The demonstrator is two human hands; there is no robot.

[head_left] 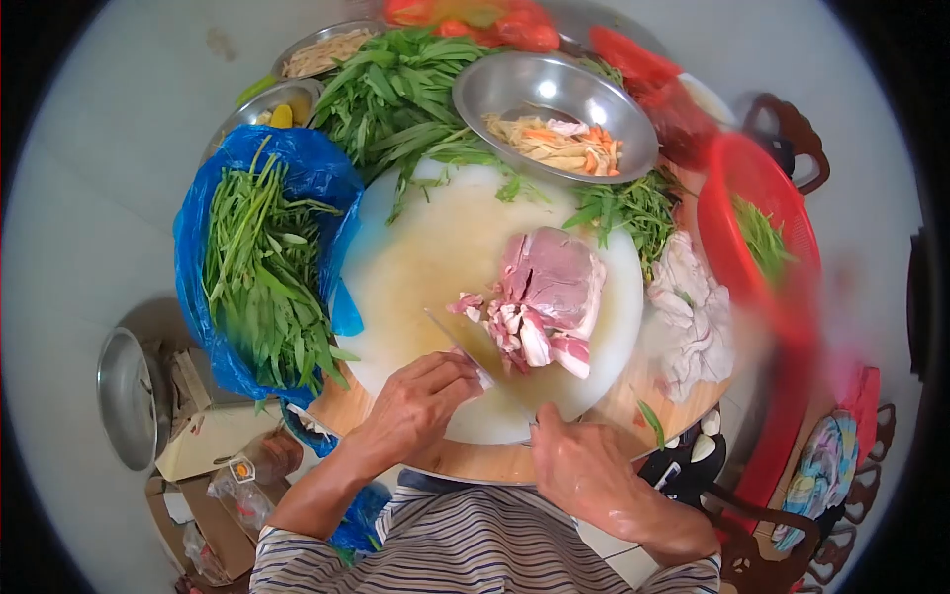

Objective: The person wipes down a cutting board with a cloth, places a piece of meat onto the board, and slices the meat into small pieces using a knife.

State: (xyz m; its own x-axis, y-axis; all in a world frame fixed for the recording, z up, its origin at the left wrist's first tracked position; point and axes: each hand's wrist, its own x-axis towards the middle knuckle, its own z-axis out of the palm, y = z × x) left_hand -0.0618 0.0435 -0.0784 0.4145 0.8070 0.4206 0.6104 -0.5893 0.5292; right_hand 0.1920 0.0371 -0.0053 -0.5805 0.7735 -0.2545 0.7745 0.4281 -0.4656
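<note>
My right hand [584,460] is closed round the handle of a kitchen knife [500,386], whose blade points up and left over the round white cutting board [396,267]. On the blade's left, my left hand [421,401] has its fingers curled together. A small pale pinkish bit, apparently meat, shows at its fingertips. Just beyond the knife lies a large block of raw meat [554,277], dark red with a pale fatty edge. Small cut meat pieces [515,332] are heaped against its near left side.
Leafy greens fill a blue plastic bag [188,247] on the left; more greens [396,89] lie behind the board. A steel bowl [485,84] holds pale and orange strips. At right are a crumpled whitish cloth [688,317] and a red basket [717,208].
</note>
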